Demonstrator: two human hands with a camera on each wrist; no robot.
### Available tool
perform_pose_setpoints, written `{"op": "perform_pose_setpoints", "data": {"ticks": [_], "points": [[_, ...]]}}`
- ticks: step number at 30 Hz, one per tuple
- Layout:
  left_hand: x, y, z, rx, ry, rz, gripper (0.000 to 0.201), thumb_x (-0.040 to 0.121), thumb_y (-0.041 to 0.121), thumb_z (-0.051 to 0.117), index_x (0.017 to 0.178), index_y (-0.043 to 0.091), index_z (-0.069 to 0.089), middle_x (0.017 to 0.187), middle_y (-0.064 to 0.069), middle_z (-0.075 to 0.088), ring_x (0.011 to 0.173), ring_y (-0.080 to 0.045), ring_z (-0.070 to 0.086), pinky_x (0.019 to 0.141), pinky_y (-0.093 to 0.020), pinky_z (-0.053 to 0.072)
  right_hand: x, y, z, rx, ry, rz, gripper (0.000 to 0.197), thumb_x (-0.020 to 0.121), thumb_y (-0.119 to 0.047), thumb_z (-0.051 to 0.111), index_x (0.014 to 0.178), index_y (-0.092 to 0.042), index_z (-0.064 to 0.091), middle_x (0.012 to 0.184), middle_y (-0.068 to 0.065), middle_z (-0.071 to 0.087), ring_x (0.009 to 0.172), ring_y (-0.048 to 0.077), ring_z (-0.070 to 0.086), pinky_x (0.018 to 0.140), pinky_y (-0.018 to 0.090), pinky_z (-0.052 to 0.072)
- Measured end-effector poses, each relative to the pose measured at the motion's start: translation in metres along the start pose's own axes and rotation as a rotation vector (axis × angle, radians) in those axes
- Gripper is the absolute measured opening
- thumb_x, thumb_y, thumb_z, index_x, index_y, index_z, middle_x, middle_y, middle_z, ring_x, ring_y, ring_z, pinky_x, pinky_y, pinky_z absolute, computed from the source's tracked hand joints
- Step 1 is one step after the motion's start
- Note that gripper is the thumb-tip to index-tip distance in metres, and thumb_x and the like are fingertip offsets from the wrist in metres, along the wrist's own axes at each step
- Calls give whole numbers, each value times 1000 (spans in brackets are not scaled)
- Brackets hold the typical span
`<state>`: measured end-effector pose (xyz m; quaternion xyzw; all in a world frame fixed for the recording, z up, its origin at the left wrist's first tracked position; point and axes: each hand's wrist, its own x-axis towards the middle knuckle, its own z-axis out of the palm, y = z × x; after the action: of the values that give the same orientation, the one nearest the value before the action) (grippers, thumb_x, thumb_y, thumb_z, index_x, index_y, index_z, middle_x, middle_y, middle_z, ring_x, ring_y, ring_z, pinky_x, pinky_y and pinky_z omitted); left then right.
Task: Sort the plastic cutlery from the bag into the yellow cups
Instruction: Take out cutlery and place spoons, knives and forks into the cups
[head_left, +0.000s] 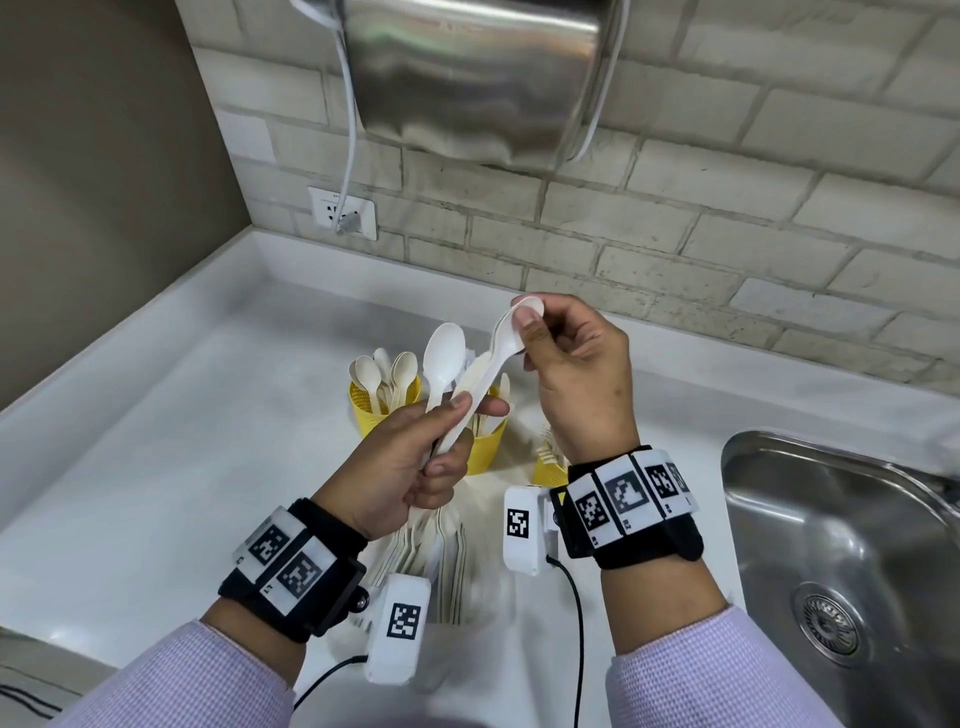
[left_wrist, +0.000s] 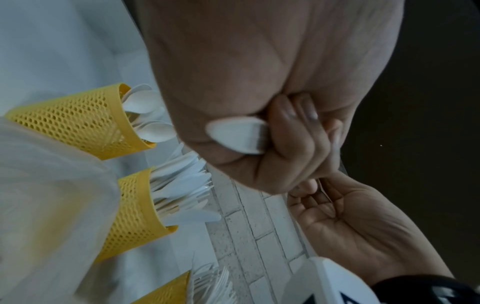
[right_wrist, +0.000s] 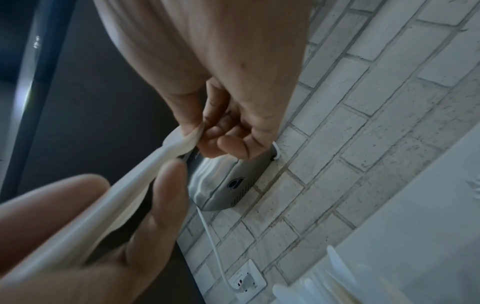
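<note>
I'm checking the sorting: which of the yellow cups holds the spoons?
The leftmost cup, farthest from the sink: rounded spoon bowls stick out of it. The middle cup holds knives.

The left hand (head_left: 410, 462) grips two white spoons (head_left: 441, 364). The right hand (head_left: 576, 364) pinches one spoon's bowl above three yellow cups (head_left: 371, 408).

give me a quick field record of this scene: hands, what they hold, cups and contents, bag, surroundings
left hand: grips the handles of several white spoons
right hand: pinches the bowl of one spoon from that bunch
spoon cup: yellow mesh, spoons standing bowl-up
knife cup: yellow mesh, holds knives
fork cup: yellow mesh, holds forks
bag: clear plastic on counter, cutlery still inside
sink: steel, at the right
</note>
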<state>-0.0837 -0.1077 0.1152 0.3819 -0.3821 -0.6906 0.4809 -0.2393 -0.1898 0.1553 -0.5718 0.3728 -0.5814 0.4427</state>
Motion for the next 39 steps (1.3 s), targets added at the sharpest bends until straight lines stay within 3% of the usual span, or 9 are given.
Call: {"op": "perform_pose_setpoints", "data": {"ticks": [9, 14, 18, 23, 28, 31, 34, 36, 39], "points": [[4, 0, -4, 3, 99, 4, 48, 93, 51, 48, 127, 17, 55, 63, 1, 34, 44, -8, 19, 46, -21, 7, 17, -22, -24, 254, 391, -41, 10, 108, -16, 47, 102, -20, 55, 96, 4, 58, 75, 31, 75, 67, 39, 58], [8, 0, 0, -6, 187, -36, 29, 101, 47, 38, 105, 22, 53, 66, 4, 32, 45, -8, 19, 45, -19, 11, 1, -24, -22, 130, 231, -92, 15, 112, -21, 35, 103, -24, 46, 78, 5, 47, 50, 25, 55, 45, 29, 45], [11, 2, 13, 218, 249, 38, 24, 104, 36, 38, 92, 29, 56, 68, 4, 32, 51, -11, 17, 51, -25, 11, -20, -12, -8, 139, -35, 57, 20, 111, -27, 39, 100, -25, 55, 68, -8, 45, 54, 15, 39, 45, 24, 32], [8, -3, 21, 355, 259, 145, 26, 111, 32, 35, 110, 25, 60, 72, 4, 31, 56, -10, 23, 52, -27, 16, -35, 1, 6, 171, -225, 275, 22, 112, -24, 36, 127, -23, 51, 81, 11, 41, 52, 14, 31, 42, 20, 26], [5, 1, 23, 366, 244, 142, 49, 111, 28, 38, 72, 45, 62, 74, 3, 33, 55, -9, 24, 48, -23, 17, -33, 4, 5, 211, -245, 328, 23, 104, -25, 43, 119, -19, 59, 80, 13, 39, 52, 15, 32, 43, 21, 25], [1, 6, 26, 347, 237, 146, 48, 111, 28, 40, 72, 43, 63, 77, -2, 33, 56, -10, 22, 54, -32, 11, -31, 8, 6, 239, -230, 369, 25, 93, -26, 49, 115, -16, 57, 79, 14, 43, 52, 17, 39, 45, 25, 33], [1, 7, 26, 393, 236, 144, 39, 111, 29, 39, 84, 32, 66, 80, -10, 34, 56, -11, 23, 55, -33, 12, -33, 9, 5, 310, -264, 359, 21, 101, -15, 51, 120, -13, 58, 78, 10, 49, 52, 17, 40, 45, 26, 36], [2, 6, 23, 443, 221, 144, 34, 111, 31, 37, 96, 11, 61, 83, -13, 40, 55, -10, 24, 51, -25, 15, -35, 6, 5, 366, -273, 353, 16, 107, -8, 45, 116, -8, 59, 73, 6, 51, 52, 15, 40, 45, 25, 36], [2, 5, 22, 522, 221, 147, 39, 112, 32, 32, 101, 7, 60, 79, -1, 54, 51, -3, 34, 47, -11, 28, -34, 5, 5, 458, -229, 362, 15, 107, -7, 45, 107, -8, 59, 72, 5, 52, 55, 15, 43, 48, 26, 38]]}}
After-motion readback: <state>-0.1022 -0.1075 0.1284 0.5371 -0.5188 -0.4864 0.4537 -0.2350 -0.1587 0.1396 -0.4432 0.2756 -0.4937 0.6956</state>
